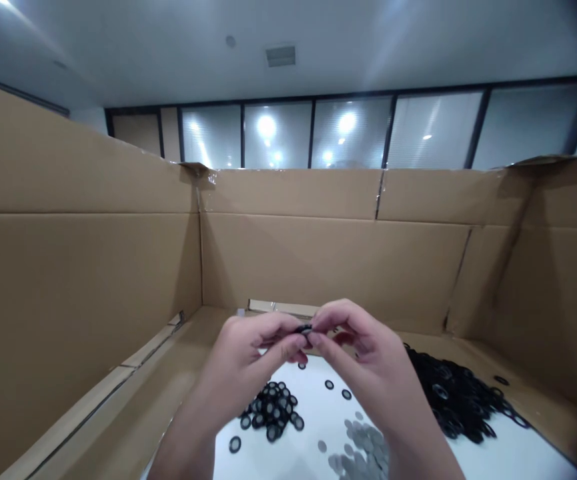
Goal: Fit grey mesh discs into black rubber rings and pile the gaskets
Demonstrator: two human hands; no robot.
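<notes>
My left hand (255,350) and my right hand (363,353) meet at chest height above a white surface (313,403). Both pinch a small black ring (304,329) between thumb and fingertips. Under my left hand lies a small heap of black rings with pale centres (272,411). A pile of grey discs (361,447) sits below my right wrist. To the right spreads a large pile of plain black rings (455,393).
Tall cardboard walls (328,260) enclose the work area on the left, back and right, with folded flaps (153,347) along the floor. A few loose rings (335,389) lie scattered on the white surface. Beyond the box are frosted glass panels and ceiling lights.
</notes>
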